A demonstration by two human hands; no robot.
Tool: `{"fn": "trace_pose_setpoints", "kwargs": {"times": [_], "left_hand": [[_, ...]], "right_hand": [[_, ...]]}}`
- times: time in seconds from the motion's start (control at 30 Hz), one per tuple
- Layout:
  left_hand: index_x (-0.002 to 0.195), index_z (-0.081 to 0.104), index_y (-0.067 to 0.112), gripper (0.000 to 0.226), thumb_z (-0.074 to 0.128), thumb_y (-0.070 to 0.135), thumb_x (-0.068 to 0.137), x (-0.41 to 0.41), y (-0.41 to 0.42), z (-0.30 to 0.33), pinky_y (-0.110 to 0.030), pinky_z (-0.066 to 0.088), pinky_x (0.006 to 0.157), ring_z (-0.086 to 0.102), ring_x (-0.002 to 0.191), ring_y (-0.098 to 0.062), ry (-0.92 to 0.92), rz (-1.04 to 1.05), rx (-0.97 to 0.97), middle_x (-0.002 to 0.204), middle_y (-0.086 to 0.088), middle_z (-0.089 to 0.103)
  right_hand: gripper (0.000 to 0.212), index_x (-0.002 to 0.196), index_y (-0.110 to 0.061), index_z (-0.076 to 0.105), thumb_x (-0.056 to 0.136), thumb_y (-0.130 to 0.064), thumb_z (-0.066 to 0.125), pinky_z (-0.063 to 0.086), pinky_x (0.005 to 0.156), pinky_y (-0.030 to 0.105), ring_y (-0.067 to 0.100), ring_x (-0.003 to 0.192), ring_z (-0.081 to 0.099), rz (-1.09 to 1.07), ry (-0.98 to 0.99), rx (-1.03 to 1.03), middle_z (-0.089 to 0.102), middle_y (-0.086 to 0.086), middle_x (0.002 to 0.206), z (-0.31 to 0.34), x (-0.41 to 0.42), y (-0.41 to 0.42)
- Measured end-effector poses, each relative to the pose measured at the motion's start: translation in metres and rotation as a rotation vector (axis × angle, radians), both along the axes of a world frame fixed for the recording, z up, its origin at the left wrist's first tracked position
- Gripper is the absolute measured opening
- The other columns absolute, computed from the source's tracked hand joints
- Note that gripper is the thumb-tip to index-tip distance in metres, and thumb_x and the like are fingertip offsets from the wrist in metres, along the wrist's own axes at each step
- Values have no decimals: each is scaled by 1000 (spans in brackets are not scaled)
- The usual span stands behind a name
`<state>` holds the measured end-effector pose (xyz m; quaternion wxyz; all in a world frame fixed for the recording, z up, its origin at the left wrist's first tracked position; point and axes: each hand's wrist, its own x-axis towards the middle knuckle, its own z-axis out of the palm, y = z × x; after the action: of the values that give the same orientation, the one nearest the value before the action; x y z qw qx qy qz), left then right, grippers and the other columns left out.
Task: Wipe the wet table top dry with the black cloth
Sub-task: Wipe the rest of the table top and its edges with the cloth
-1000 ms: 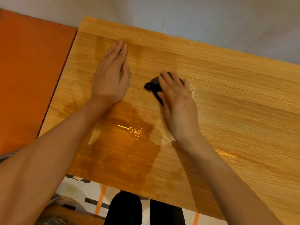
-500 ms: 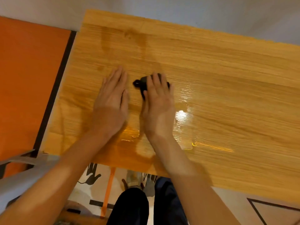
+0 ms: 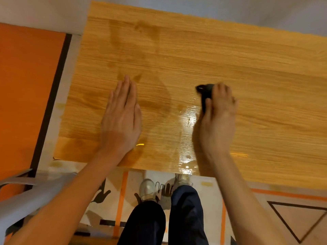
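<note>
The left hand (image 3: 122, 117) lies flat, fingers straight, on the wooden bench (image 3: 247, 71). The right hand (image 3: 217, 121) presses the black cloth (image 3: 206, 93) onto the bench beside a glossy wet patch (image 3: 190, 117).

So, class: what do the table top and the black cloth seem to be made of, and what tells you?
Table top: wood or wood-look laminate, going by the straight printed-looking grain; the smooth finish shows as glare on the wet patch.
Black cloth: soft fabric, bunched under the right hand; weave too blurred to tell.
</note>
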<state>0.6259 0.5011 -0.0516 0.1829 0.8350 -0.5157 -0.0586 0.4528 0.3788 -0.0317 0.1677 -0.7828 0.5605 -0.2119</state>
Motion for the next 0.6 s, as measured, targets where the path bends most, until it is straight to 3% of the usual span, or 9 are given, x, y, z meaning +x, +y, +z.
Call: {"fn": "trace_pose_setpoints", "kwargs": {"times": [0.13, 0.27, 0.47, 0.6], "left_hand": [[158, 20, 4, 55, 21, 27, 108, 0, -2, 1, -34, 3, 127, 8, 156, -21, -10, 16, 38, 168, -12, 14], [158, 19, 4, 55, 21, 27, 108, 1, 0, 1, -34, 3, 128, 8, 157, -21, -9, 5, 36, 168, -12, 13], [158, 16, 4, 56, 18, 29, 108, -1, 0, 1, -40, 8, 128, 7, 157, -23, -8, 1, 40, 168, -13, 11], [159, 17, 4, 57, 17, 30, 108, -2, 1, 2, -40, 7, 128, 7, 157, -23, 6, 0, 29, 168, -13, 11]], "right_hand": [[42, 139, -5, 49, 97, -6, 51, 9, 119, 36, 26, 142, 34, 184, -5, -47, 46, 11, 147, -14, 73, 47], [48, 143, -7, 44, 96, -4, 53, 8, 121, 36, 22, 145, 28, 324, 46, -16, 40, 9, 151, -7, 41, 39], [42, 144, -5, 42, 102, -11, 39, 3, 120, 35, 24, 147, 22, -74, 39, 78, 35, 10, 154, 5, -74, 10], [43, 142, -3, 44, 100, -9, 39, 8, 120, 39, 28, 145, 27, -175, 7, 22, 38, 14, 151, 1, -27, 36]]}}
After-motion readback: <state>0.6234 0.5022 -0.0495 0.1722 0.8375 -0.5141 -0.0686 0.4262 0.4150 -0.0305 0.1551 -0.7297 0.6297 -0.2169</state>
